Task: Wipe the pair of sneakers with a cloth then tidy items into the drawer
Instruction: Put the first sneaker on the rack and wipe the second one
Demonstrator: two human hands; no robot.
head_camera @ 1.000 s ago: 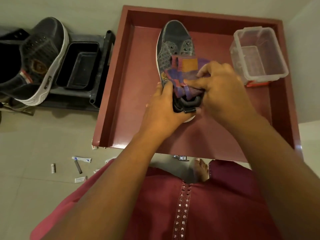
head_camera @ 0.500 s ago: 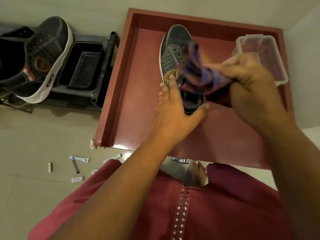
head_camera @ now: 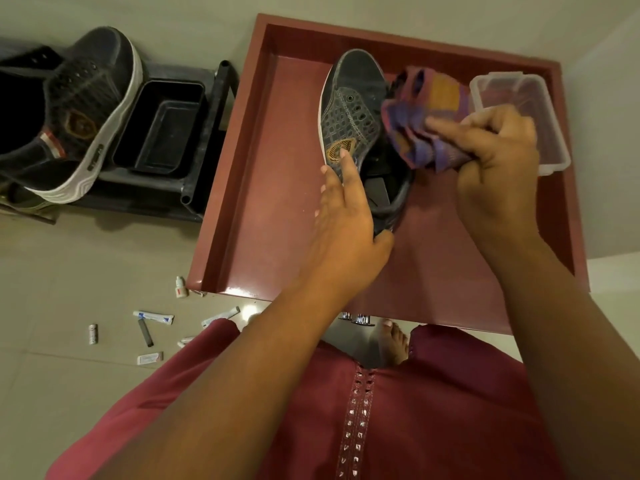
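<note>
Right hand (head_camera: 498, 157) pinches the bunched cloth (head_camera: 424, 123) just right of the sneaker (head_camera: 349, 112), which sits in the red drawer (head_camera: 242, 168). Left hand (head_camera: 346, 216), fingers straight and relaxed, rests against the sneaker's left side and heel, thumb at the collar. Sneaker's long axis runs away from the person, toe at the far end, so the cloth lies beside the upper and the right hand is nearer the wiping surface. Second sneaker (head_camera: 79, 112) sits on the rack (head_camera: 207, 140) well to the left. Clear plastic box (head_camera: 519, 112) in the drawer's far right corner. Small items (head_camera: 152, 317) scattered on the floor, likely still to stow.
</note>
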